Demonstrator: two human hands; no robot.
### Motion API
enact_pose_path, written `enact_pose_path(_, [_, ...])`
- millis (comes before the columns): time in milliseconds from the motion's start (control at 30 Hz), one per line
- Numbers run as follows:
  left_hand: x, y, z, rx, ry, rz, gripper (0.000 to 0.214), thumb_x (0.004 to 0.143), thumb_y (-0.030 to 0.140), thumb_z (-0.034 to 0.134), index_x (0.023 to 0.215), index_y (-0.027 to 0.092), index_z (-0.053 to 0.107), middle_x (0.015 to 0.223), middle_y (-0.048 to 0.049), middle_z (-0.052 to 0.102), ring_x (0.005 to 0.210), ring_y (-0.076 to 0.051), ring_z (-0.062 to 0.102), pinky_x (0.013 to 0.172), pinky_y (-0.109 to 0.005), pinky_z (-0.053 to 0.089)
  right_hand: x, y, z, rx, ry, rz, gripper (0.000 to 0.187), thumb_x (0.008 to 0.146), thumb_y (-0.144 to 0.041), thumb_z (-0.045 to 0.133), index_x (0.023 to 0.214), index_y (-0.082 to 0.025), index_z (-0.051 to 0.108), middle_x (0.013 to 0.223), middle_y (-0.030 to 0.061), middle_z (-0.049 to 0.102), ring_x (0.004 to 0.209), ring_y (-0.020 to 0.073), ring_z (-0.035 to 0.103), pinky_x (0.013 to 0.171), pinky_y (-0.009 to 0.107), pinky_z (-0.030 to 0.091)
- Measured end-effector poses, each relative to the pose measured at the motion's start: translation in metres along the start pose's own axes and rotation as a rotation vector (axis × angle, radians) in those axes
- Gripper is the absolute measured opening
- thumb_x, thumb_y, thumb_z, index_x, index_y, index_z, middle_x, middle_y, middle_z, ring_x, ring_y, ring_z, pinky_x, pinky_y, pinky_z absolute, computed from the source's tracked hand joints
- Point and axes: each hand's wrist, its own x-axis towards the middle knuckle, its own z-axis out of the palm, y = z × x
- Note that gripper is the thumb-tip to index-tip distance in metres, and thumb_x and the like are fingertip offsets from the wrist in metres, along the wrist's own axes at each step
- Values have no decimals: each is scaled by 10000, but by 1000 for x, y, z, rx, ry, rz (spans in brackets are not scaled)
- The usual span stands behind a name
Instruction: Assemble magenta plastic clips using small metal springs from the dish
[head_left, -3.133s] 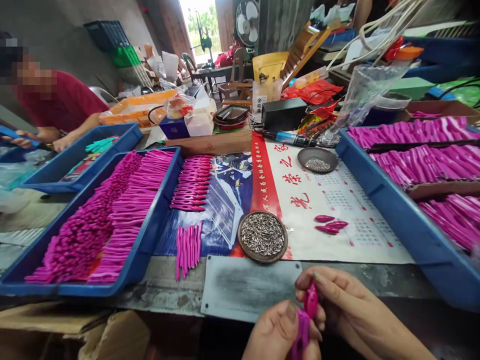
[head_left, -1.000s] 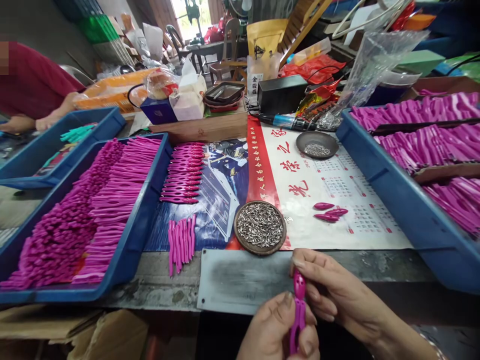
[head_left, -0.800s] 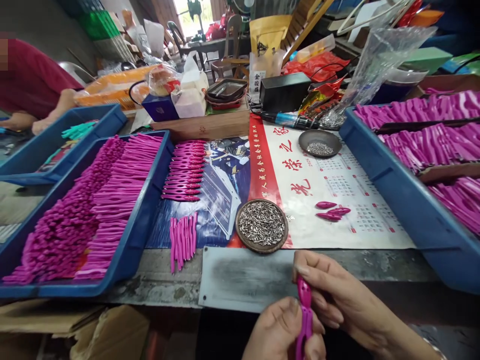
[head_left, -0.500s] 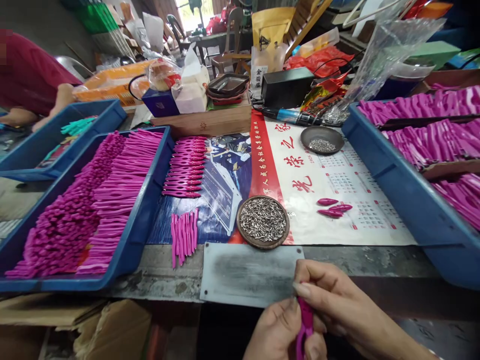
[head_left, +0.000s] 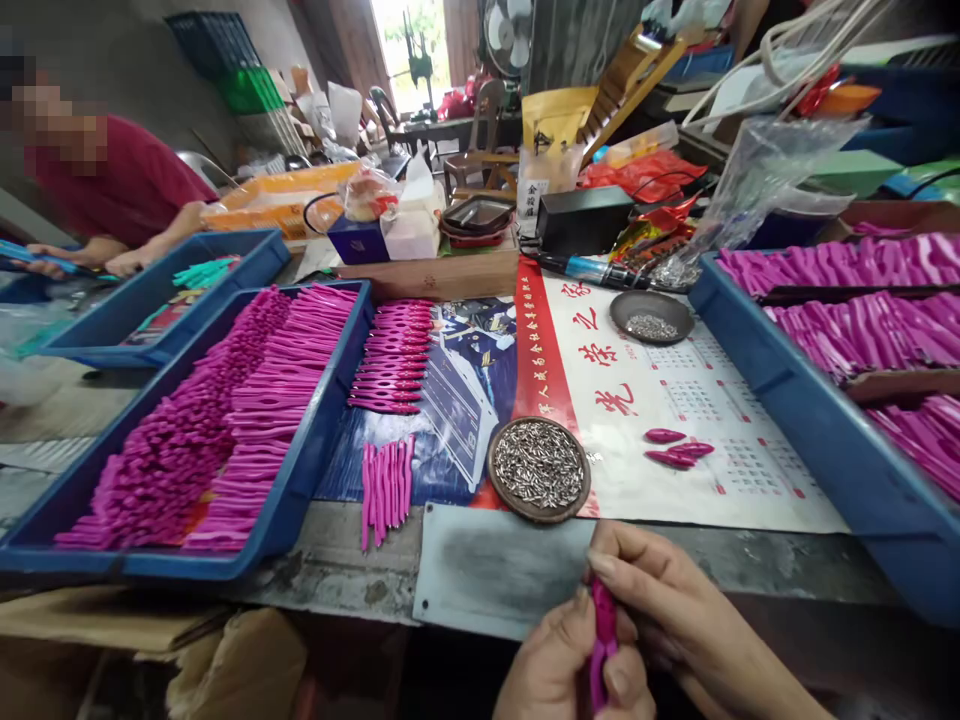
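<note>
Magenta plastic piece pinched upright between both hands, low in the view, at the near table edge and just short of the grey metal plate. Left hand closed round the lower part, thumb pressed on it. Right hand closed on the upper end with thumb and forefinger. Most of the piece hidden by the fingers; nothing small between them could be made out.

Risks, as judged:
- Slip or drop. Cause: narrow fingertip hold over the table edge, with open floor beneath.
- Spill of the dish of metal pins. Cause: dish placed just beyond the right hand, within knuckle reach.
- Mixing of parts. Cause: loose bundle of magenta pieces and three small pieces left unboxed near the hands, outside the blue trays.
</note>
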Motion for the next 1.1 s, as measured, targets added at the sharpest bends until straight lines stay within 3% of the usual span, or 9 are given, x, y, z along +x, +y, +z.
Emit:
enact_pose_path(133, [5,6,-1,-8,-92,49,404,703,536,781,817,175,641,555,72,444,336,-26,252,346,-199,172,15,-12,6,16,-87,-44,410,844,-482,725,709,-170,495,554,-54,465,485,52,372,455,147,284])
enact_pose_path(367, [-2,29,9,109,-114,119,375,747,523,755,833,173,650,539,74,455,352,-24,242,394,-192,240,29,-25,13,-98,-115,22,480,797,-553,737,708,-187,439,543,-67,452,445,39,315,420,161,204])
enact_pose_path(500, [2,29,3,70,-130,139,356,741,498,772,834,172,661,523,81,437,342,-18,239,387,-189,240,31,-23,18,-119,-77,-2,502,786,-572,736,701,-183,432,555,-66,440,463,41,325,433,150,224])
enact_pose_path(600, [6,26,-3,21,-133,154,393,700,512,797,821,166,657,519,84,427,328,-12,239,357,-184,193,36,-21,17,-179,-122,-17,502,819,-606,682,708,-194,417,543,-69,424,442,46,292,406,155,204])
enact_pose_path(700, [5,28,-2,-33,-104,118,401,691,500,803,826,159,640,541,79,434,334,-17,257,343,-178,144,44,-31,12,-478,-156,-143,487,924,-624,509,695,-203,421,545,-51,424,435,72,332,397,178,261])
enact_pose_path(800, [-1,36,5,-72,-91,76,365,704,441,814,846,151,645,553,84,434,335,-12,243,339,-162,115,57,-48,4,-1164,-21,-417,387,1019,-441,359,740,-201,481,677,16,534,599,150,525,541,241,422])
enact_pose_path(867, [-6,42,10,-86,-99,52,347,700,406,828,837,142,651,548,88,428,335,-6,234,342,-151,109,68,-56,-1,-1500,60,-505,207,982,-281,419,843,-192,544,837,66,601,744,202,592,657,293,456])
enact_pose_path(933, [-9,45,13,-94,-99,37,334,698,387,834,825,135,656,542,89,423,337,-7,238,346,-147,119,78,-59,-4,-1612,62,-500,84,908,-175,493,903,-181,577,913,89,615,792,223,610,690,308,451])
enact_pose_path(1100, [-11,46,13,-127,-65,31,340,678,389,850,807,132,669,530,85,453,322,-5,256,336,-140,139,93,-52,-3,-1689,42,-487,176,893,-99,445,770,-173,548,753,77,592,646,203,578,586,283,373])
